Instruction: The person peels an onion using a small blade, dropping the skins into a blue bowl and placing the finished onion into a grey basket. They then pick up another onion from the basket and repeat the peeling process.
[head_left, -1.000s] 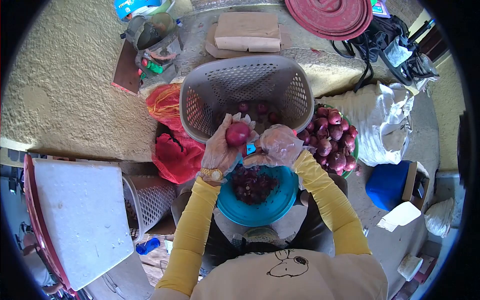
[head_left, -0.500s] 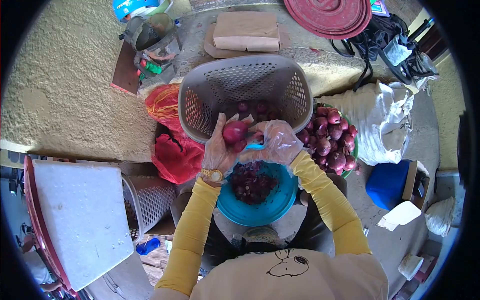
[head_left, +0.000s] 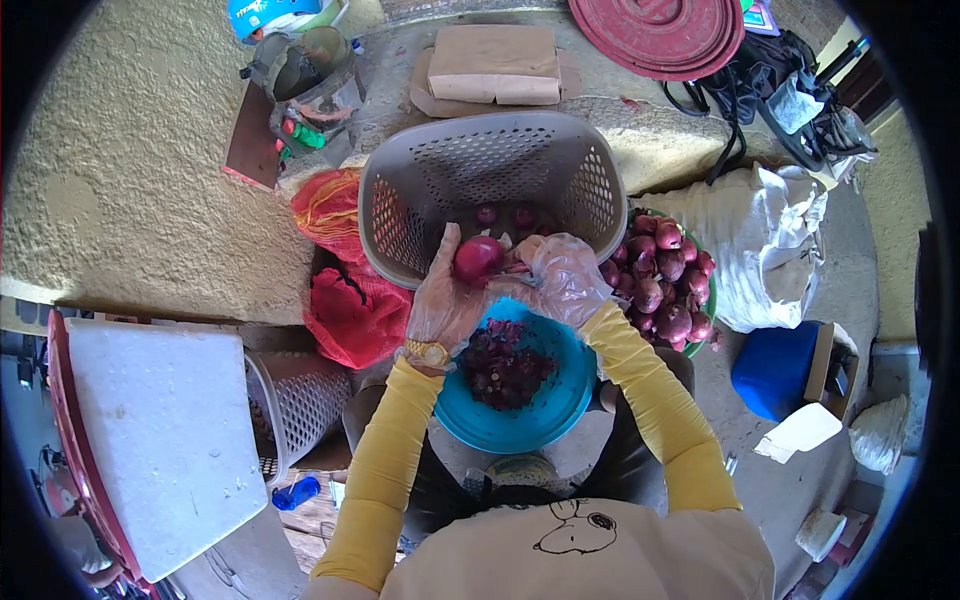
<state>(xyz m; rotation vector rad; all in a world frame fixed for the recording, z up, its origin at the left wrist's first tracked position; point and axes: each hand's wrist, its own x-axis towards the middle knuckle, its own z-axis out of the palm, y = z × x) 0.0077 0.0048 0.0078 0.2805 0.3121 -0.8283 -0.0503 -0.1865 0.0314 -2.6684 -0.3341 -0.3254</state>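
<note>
A smooth red onion (head_left: 478, 260) rests in my left hand (head_left: 442, 305), its fingers curled round the side. My right hand (head_left: 567, 280) is closed just to the right of the onion; what its fingers pinch is hidden. Both hands wear clear plastic gloves. Below them, a blue basin (head_left: 560, 420) holds dark red onion skins (head_left: 505, 375). Directly beyond my hands stands a grey perforated basket (head_left: 490, 140), with a few onions (head_left: 522, 217) at its bottom.
At right, a green-rimmed container holds many red onions (head_left: 672, 265), beside a white sack (head_left: 765, 245). Red mesh bags (head_left: 350, 310) lie left of the basket. A white foam lid (head_left: 160, 420) and another basket (head_left: 310, 400) are further left. Cardboard (head_left: 495, 65) lies behind.
The onion in my left hand has shifted slightly right and up and shows more of its smooth side. My right fingers have turned, and the dark bit between my hands is less visible.
</note>
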